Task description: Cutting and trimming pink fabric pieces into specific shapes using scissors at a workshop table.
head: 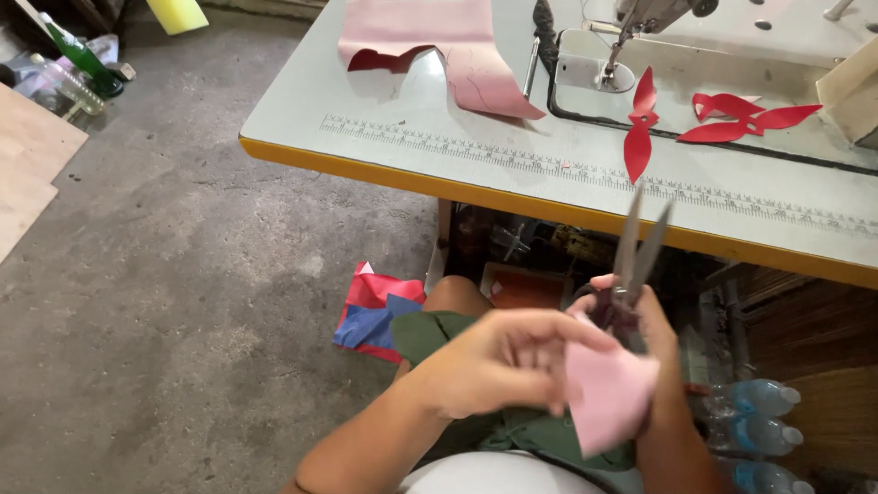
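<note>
Pink piece (608, 393) pinched by left hand (498, 361); right hand (654, 320) grips scissors (637, 247).

I count: two hands (512, 361), one scissors (636, 252), one pink piece (608, 393) held. Three red cutouts (640, 128) on table (412, 151). One pink sheet (439, 41). Three clear bottles (759, 398) at lower right, one green bottle (82, 59).

I am viewing a small sewing workshop. An industrial sewing machine (640, 37) is set into a work table (439, 146) with a yellow edge and a printed measuring scale (476, 151). Cut red pieces (745, 117) and pink sheet material (430, 37) lie on it. The floor (183, 274) is bare concrete.
</note>
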